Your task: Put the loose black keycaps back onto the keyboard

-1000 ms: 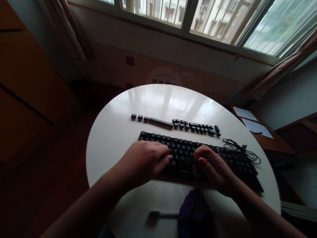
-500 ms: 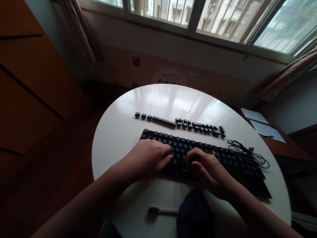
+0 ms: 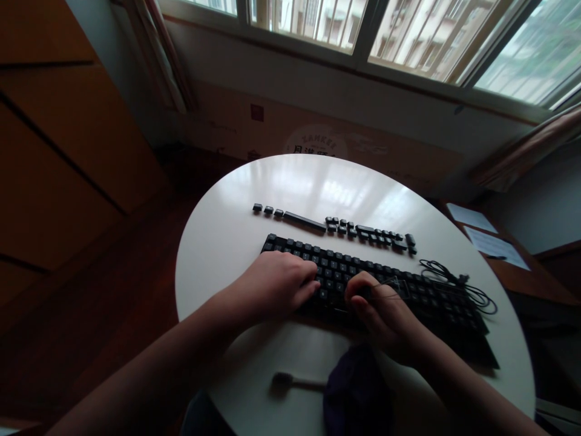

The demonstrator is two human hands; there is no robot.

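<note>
A black keyboard (image 3: 338,278) lies on the round white table (image 3: 204,242). My left hand (image 3: 284,281) is closed over its left part, pressing it down, with the fingertips curled under and partly hidden. My right hand (image 3: 374,309) is pinched shut above the lower middle of the keyboard on a keycap puller (image 3: 394,287), whose thin wire loops stick out to the right past the knuckles. What is between the thumb and forefinger is mostly hidden. Behind the keyboard, loose keycaps (image 3: 345,229) stand in rows, along with a long space bar key (image 3: 305,221).
A coiled black cable (image 3: 458,281) lies at the keyboard's right. Near the front edge are a brush (image 3: 284,381) and a dark purple cloth item (image 3: 356,393). Papers (image 3: 494,245) and a pen lie on a side desk (image 3: 544,281). A wooden cabinet (image 3: 49,145) stands at left.
The view has shifted slightly, so everything sits a little further right. Both hands keep nearly the same places on the keyboard; the right hand and its wires have turned a little.
</note>
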